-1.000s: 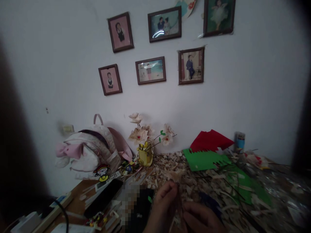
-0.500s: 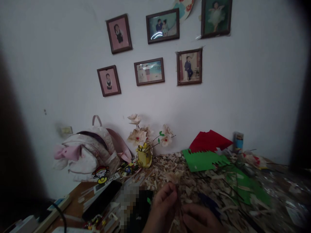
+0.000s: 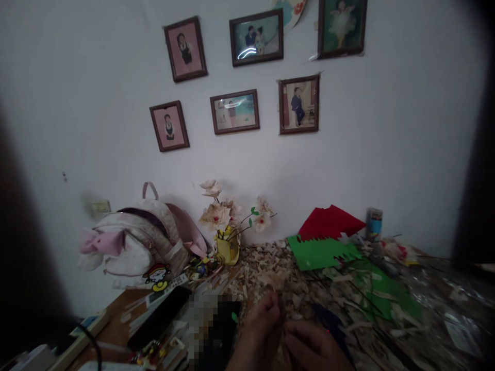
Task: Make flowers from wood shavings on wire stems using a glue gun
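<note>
My left hand [image 3: 258, 327] is closed in a pinch low in the middle of the view. Just above its fingertips shows a pale beige handmade flower [image 3: 275, 279], which blends into the scraps behind it; the hand pinches it at its base. Close by on the right, my right hand [image 3: 312, 344] has its thumb and fingers pressed together beside the flower's lower part. Whatever lies between those fingers is too dark and small to make out. Pale petal-like scraps [image 3: 266, 256] cover the table around both hands.
Similar finished flowers stand in a yellow pot [image 3: 227, 251] by the wall. A pale backpack [image 3: 135, 239], a black phone-like slab [image 3: 159, 318] and a power strip [image 3: 83, 337] are on the left. Green sheets [image 3: 320, 252], a red sheet [image 3: 330, 222] and a can [image 3: 374, 224] lie right.
My right hand has shifted slightly left and up, nearer my left hand. The left hand keeps its pinch on the flower. The whole view has moved slightly.
</note>
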A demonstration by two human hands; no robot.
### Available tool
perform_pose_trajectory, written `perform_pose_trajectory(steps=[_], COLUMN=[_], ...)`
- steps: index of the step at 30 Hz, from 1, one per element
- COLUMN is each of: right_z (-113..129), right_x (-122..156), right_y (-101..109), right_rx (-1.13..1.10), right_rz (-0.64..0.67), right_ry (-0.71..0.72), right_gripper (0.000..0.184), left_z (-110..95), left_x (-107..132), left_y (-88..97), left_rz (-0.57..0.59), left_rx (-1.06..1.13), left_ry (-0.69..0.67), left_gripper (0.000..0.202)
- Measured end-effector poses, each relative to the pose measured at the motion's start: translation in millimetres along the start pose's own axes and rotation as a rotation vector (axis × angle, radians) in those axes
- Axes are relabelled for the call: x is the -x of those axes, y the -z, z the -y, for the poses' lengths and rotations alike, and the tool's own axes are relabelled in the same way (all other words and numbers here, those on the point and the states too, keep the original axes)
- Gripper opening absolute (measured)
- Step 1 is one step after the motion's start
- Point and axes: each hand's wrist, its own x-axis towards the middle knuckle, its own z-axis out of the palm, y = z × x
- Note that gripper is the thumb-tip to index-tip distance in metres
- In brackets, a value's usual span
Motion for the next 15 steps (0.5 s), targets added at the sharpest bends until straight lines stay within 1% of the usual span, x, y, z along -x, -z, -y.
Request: perform_pose_trajectory(steps=[2, 4, 6, 8, 9, 10, 11, 12, 13, 14, 15], right_z=[0.0, -0.5, -2.9, -7.1, -9.4, -11.4, -12.9, -13.6, -13.6, -13.0, -11.8], right_x=[-1.5, -2.6, -3.2, -2.8, -2.3, -1.7, -1.0, -0.4, 0.1, 0.3, 0.4], right_y=[5.1, 10.6, 14.3, 15.7, 15.6, 15.2, 14.6, 14.1, 13.7, 13.6, 13.6], right_rx=[0.061, 0.133, 0.172, 0.167, 0.150, 0.129, 0.108, 0.084, 0.059, 0.039, 0.029], right_rz=[-0.018, -0.026, -0.047, -0.075, -0.088, -0.108, -0.121, -0.133, -0.143, -0.143, -0.137], right_ry=[0.006, 0.025, 0.012, -0.029, -0.059, -0.076, -0.079, -0.071, -0.059, -0.048, -0.039], right_gripper=[0.026, 0.030, 0.033, 0.037, 0.039, 0.040, 0.040, 0.039, 0.038, 0.037, 0.037], left_z=[4.5, 0.4, -12.4, -28.6, -36.1, -42.4, -47.2, -50.7, -52.9, -54.3, -55.1], left_x=[-3.5, -2.7, 1.5, 5.1, 5.5, 4.8, 2.9, 0.2, -2.9, -5.8, -8.2], left_y=[5.2, 6.2, 4.0, 2.8, 3.8, 6.4, 10.4, 15.6, 21.5, 27.3, 32.3], left_rz=[0.011, 0.026, 0.046, 0.017, -0.041, -0.131, -0.218, -0.295, -0.354, -0.375, -0.382], left_rx=[-0.197, -0.477, -0.774, -1.127, -1.363, -1.602, -1.822, -1.997, -2.108, -2.148, -2.142], left_ry=[-0.049, -0.072, -0.066, -0.027, -0.064, -0.094, -0.106, -0.098, -0.057, 0.003, 0.062], left_gripper=[0.032, 0.029, 0.016, 0.007, 0.011, 0.016, 0.021, 0.025, 0.029, 0.031, 0.031])
